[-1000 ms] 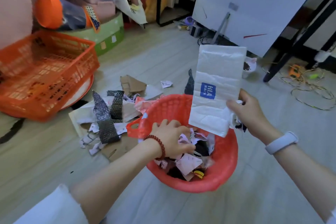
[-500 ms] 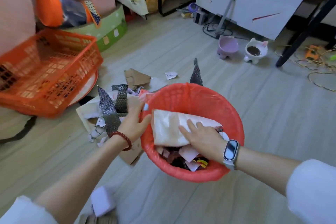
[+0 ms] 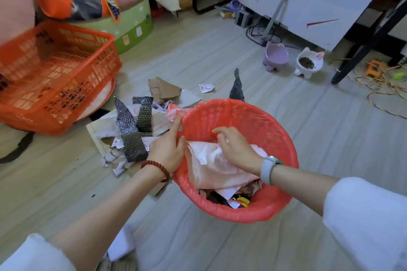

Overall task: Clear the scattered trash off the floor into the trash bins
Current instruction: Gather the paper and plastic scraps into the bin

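Left hand (image 3: 168, 152) grips the red bin (image 3: 273, 209) rim; right hand (image 3: 236, 149), loosely curled, presses the white bag (image 3: 211, 171) inside. Remaining scraps (image 3: 132, 136) lie just left, nearer the left hand.

floor (image 3: 198, 50) | red bin (image 3: 264, 121) | scrap pile (image 3: 136, 130) | orange crate (image 3: 55, 72) | pet bowls (image 3: 308, 66)

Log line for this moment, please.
left hand: holds red bin rim | right hand: presses white bag into bin | floor scraps: remaining

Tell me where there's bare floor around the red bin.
Bare floor lies right of the red bin, toward the yellow cord, and in front of it. It is crowded on the left: the scrap pile fills the gap to the orange basket.
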Demonstrator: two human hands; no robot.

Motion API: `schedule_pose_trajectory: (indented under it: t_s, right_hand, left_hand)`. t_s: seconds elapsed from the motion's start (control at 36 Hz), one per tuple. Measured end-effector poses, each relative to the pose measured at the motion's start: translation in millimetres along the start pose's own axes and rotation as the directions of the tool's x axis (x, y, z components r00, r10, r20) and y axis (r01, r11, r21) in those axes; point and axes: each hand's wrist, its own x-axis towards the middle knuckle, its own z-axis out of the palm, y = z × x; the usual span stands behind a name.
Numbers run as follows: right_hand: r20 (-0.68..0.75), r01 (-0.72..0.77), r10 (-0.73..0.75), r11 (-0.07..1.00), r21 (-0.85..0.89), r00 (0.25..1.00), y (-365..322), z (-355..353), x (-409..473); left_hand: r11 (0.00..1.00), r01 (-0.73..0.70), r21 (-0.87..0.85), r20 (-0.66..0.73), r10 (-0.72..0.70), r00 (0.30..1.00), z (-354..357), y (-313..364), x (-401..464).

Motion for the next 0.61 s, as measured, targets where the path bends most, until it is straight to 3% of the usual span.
schedule_pose_trajectory:
  t_s: [0.08, 0.17, 0.31, 0.44, 0.61]
  right_hand:
    - [0.370, 0.075, 0.040, 0.953, -0.294, 0.928, 6, 24, -8]
    - [0.525, 0.141, 0.099, 0.907, -0.397, 0.845, 20, 32, -13]
    - [0.578, 0.208, 0.167, 0.825, -0.525, 0.799, 42, 54, -10]
    - [0.534, 0.198, 0.208, 0.771, -0.605, 0.820, 61, 80, -2]
    - [0.559, 0.184, 0.219, 0.797, -0.575, 0.800, 51, 73, 0]
  left_hand:
    - [1.000, -0.021, -0.019, 0.009, 0.021, 1.000, 0, -4, 0]
    - [0.998, -0.049, -0.032, 0.012, 0.050, 0.999, -1, -6, -1]
    - [0.994, -0.025, -0.104, 0.014, 0.027, 1.000, 4, -6, -3]
    - [0.990, -0.036, -0.135, 0.018, 0.039, 0.999, 3, -6, -4]
    - [0.993, -0.033, -0.112, 0.013, 0.035, 0.999, 4, -10, -3]
